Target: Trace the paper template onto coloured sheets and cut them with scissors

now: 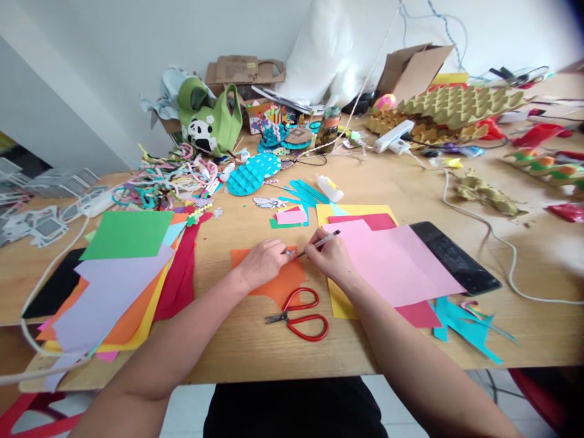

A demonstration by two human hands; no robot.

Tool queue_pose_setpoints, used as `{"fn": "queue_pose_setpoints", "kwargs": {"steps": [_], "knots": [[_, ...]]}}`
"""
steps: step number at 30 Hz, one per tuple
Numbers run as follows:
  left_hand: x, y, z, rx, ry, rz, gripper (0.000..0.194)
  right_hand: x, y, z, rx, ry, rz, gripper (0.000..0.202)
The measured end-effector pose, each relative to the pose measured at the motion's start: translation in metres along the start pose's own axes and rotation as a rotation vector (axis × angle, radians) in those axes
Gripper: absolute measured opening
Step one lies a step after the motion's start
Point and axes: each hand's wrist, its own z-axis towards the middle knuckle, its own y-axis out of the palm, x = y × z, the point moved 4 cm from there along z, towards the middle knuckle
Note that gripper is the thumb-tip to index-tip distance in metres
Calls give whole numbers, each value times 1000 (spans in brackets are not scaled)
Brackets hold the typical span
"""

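Observation:
My right hand (332, 255) grips a slim pen (329, 238), its tip near the upper right edge of a piece of orange paper (274, 286). On that edge my left hand (266, 263) holds down a small greyish cutout (291, 252), mostly covered by the fingertips; its shape is unclear. Scissors (298, 316) with red handles lie just below, partly over the orange paper, blades pointing left. Beyond my hands are small stacked paper pieces (292, 216), a fish-shaped cutout (269, 202) and a white glue bottle (329, 188).
Coloured paper sheets (123, 234) lie left, and pink paper (401, 261) overlaps a dark slab (456, 258) right. Blue scraps (468, 325) are near the front edge. Pipe cleaners (164, 179), a green panda bag (212, 125) and egg trays (460, 106) stand behind. A white cable (483, 222) crosses the right side.

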Motion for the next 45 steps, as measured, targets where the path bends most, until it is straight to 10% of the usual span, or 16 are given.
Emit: {"fn": "queue_pose_setpoints", "kwargs": {"steps": [12,45], "knots": [[-2,9,-1,150,72,36,35,5,11,-1,-83,-52,-58,9],[-2,3,-3,103,56,16,29,16,14,3,-84,52,125,11]]}}
